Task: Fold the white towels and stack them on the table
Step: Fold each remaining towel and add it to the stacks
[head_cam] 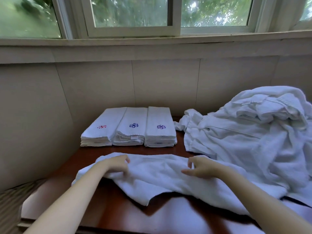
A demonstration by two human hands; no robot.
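Three stacks of folded towels [130,132] sit side by side at the far middle of the tabletop [118,208], close to the wall [101,85]. Each stack has a little flower stitched on top. The left one has a red flower [101,127], the middle one a blue flower [133,125], and the right one a purple flower [161,127]. The stacks touch each other and their edges line up.

One loose towel [155,171] lies spread out and crumpled on the near part of the tabletop, in front of the stacks. Both hands are on it. The left hand [116,164] is on the left end of this towel. Its fingers are curled into the bunched cloth, so its grip is closed on the towel. The right hand [197,168] rests on the towel more to the right. Its thumb and fingers are bent but apart, with no cloth between them, so its grip is open.

A big messy pile of white towels [253,132] fills the right side of the tabletop. It is much higher than the stacks, and its near edge lies over the right end of the loose towel.

Above the wall is a window [131,12] with green trees behind the glass.
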